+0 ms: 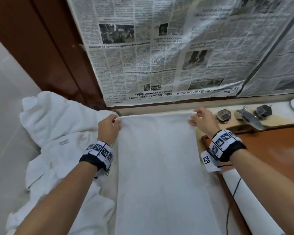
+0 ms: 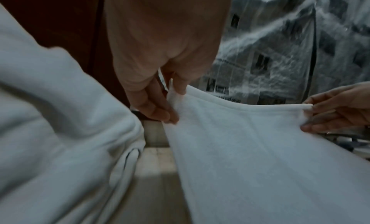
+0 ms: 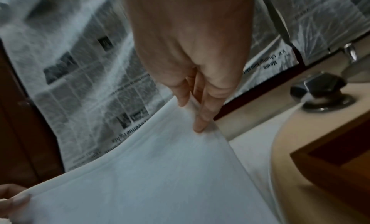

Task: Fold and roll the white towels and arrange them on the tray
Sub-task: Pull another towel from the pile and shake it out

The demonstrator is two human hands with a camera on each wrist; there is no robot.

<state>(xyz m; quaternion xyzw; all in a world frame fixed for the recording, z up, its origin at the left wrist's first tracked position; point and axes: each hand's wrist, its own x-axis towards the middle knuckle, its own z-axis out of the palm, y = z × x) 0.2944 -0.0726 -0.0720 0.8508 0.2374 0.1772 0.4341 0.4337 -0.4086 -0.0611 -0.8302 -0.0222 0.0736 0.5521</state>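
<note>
— Where's the towel (image 1: 159, 167)?
— Stretched flat over the counter; near end cut off. Left hand (image 1: 109, 128) and right hand (image 1: 203, 122) each pinch a far corner.
— The tray (image 1: 270, 150)?
— Right, partly hidden.

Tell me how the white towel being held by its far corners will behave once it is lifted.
The towel will probably sag: its far edge already dips between the left hand and right hand. It looks soft and thin, so likely light and floppy, not slippery.
</note>
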